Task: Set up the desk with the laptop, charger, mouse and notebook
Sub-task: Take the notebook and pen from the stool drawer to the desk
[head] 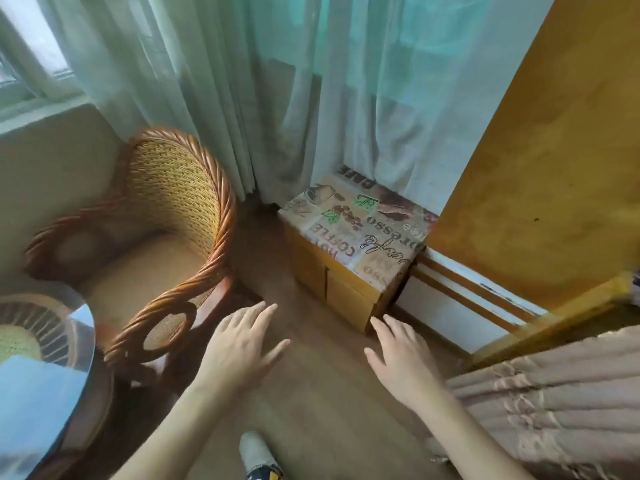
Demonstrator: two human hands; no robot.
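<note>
My left hand and my right hand are both held out palm down over the wooden floor, fingers spread, holding nothing. No laptop, charger, mouse or notebook shows in this view. A small wooden cabinet with a coffee-print cloth on top stands just beyond my right hand, in the corner under the curtain.
A wicker armchair stands to the left of my left hand. A round glass-topped table fills the lower left corner. Sheer curtains hang behind. An orange panel and a pink ruffled bed skirt are on the right. My foot is below.
</note>
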